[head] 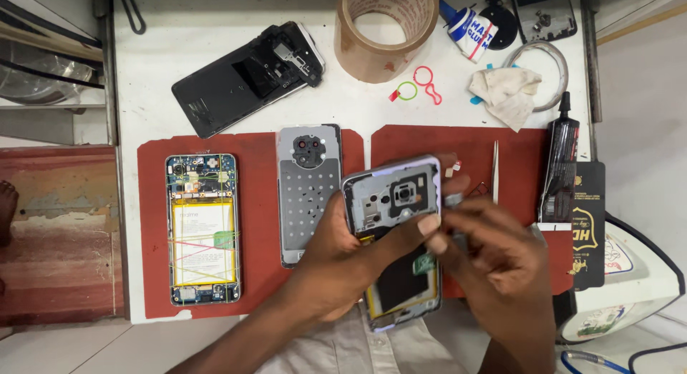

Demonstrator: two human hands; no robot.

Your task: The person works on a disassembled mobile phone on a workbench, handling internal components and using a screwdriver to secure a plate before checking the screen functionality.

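Note:
My left hand grips an opened phone with its back off, camera module and black battery showing, tilted above the red mat. The thumb presses across its middle. At the phone's right edge my right hand has its fingers curled and pinches something small and grey; I cannot tell what it is. Just left of the held phone a grey back cover lies flat on the mat.
Another open phone with a yellow battery lies at the mat's left. A black phone frame, a tape roll, a glue bottle, a cloth, tweezers and a black glue tube sit around the white table.

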